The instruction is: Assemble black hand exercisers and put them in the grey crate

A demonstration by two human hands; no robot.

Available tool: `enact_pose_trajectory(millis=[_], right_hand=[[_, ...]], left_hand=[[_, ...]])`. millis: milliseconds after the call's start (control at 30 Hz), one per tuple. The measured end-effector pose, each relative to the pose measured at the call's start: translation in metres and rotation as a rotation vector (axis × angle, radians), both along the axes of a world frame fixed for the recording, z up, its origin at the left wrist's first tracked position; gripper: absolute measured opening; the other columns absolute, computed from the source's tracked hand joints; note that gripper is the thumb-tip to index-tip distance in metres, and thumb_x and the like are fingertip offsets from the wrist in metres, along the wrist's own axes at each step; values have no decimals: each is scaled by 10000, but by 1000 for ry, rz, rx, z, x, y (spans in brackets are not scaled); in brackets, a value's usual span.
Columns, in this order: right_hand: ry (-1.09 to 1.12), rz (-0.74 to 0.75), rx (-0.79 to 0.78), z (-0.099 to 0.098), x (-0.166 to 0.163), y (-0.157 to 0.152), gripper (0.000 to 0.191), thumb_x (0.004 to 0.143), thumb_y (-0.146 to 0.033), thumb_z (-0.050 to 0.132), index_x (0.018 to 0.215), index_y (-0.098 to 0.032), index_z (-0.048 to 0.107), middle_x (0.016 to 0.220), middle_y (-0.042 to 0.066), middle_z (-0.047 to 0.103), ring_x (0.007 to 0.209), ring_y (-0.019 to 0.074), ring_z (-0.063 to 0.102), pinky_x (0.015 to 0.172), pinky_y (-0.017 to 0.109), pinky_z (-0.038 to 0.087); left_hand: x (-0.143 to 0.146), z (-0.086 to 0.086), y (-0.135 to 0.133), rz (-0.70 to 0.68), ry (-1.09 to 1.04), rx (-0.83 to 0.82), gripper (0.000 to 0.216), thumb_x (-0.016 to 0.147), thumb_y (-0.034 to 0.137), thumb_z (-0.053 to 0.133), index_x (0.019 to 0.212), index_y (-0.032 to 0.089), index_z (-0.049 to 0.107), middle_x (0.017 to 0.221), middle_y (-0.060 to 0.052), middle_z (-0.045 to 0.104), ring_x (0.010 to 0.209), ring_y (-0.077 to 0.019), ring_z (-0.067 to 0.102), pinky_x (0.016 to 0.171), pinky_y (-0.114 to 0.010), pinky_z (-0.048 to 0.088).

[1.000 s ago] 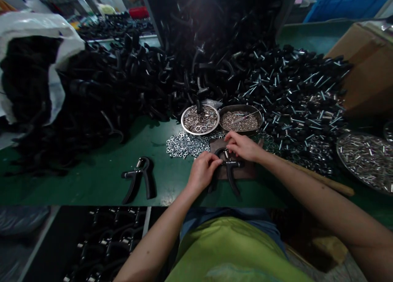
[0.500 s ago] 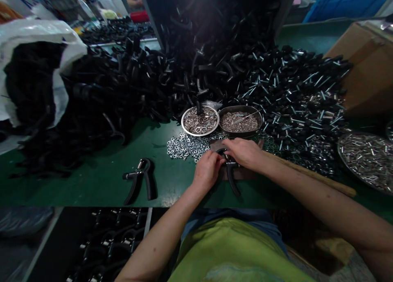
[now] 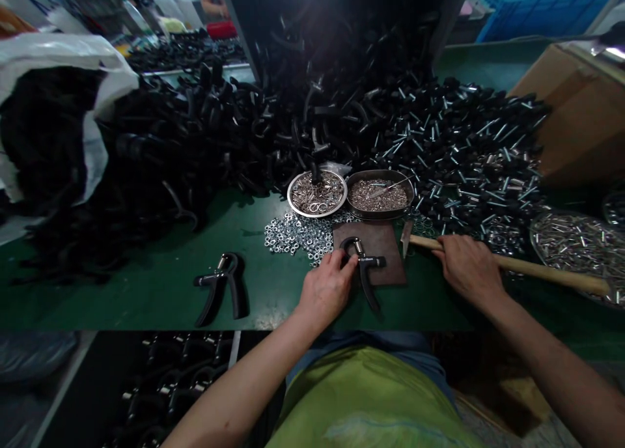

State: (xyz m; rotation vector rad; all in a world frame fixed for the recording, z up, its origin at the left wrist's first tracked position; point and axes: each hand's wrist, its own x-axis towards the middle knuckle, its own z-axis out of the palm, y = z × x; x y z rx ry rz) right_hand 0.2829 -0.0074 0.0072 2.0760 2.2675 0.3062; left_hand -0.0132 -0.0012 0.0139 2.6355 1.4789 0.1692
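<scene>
My left hand [image 3: 328,284] has its fingers closed on the near-left side of a black hand grip strengthener [image 3: 370,285] with a metal spring. That strengthener lies partly over a flat brown plate [image 3: 389,252]. My right hand [image 3: 469,266] is wrapped round the wooden handle of a hammer [image 3: 547,274]; the hammer's metal head rests by the plate's right edge. Another black hand grip strengthener [image 3: 236,288] lies on the green table to the left, apart from both hands.
Loose nuts [image 3: 295,233] lie beyond my left hand, near a round dish [image 3: 317,210] and an oval tin [image 3: 381,210] of small metal parts. Black handles [image 3: 161,142] are heaped behind. Screws with black knobs [image 3: 469,135] and a cardboard box [image 3: 576,109] are at right.
My right hand has left the hand grip strengthener, moved right and taken hold of the hammer handle, lifting or shifting it. My left hand stays at the strengthener.
</scene>
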Motion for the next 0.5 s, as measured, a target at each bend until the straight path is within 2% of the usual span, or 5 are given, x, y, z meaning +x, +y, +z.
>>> enact_pose_trajectory(millis=[100,233,333,400,500], right_hand=[[195,-18,-12,21,-22,4,310,913,-313,343,1076,-182,572,927,121,667,792,252,608,654,365,413],[522,77,-32,36,-63,11,370,937,-299,290,1242,-243,491,1138,62,647,962,194,624,753,303,461],[431,132,-74,28,-78,13,396,938,-311,290,1270,-259,499,1092,60,662,913,200,636,709,306,469],[372,115,-61,19,-72,8,401,938,-316,303,1278,-258,506,1030,58,674,856,192,636,681,298,463],[314,51,56,5,-47,-6,410,936,-306,322,1294,-234,508,982,74,669,847,191,613,713,298,448]], left_hand=[[1,1,-7,54,63,-73,504,883,175,411,1368,308,380,1102,-97,525,898,-207,567,527,-224,449],[3,-5,-9,69,61,-118,556,870,133,397,1398,300,349,1012,-86,527,734,-159,586,587,-239,479],[1,-8,-6,60,-5,-134,561,856,109,398,1393,271,377,1004,-94,529,749,-164,588,659,-265,492],[-3,-7,-3,71,-109,-164,542,855,109,398,1372,270,419,1022,-99,533,773,-173,588,696,-290,493],[-8,-3,0,148,-439,-344,474,861,163,442,1319,274,495,991,-79,557,788,-170,582,718,-305,495]])
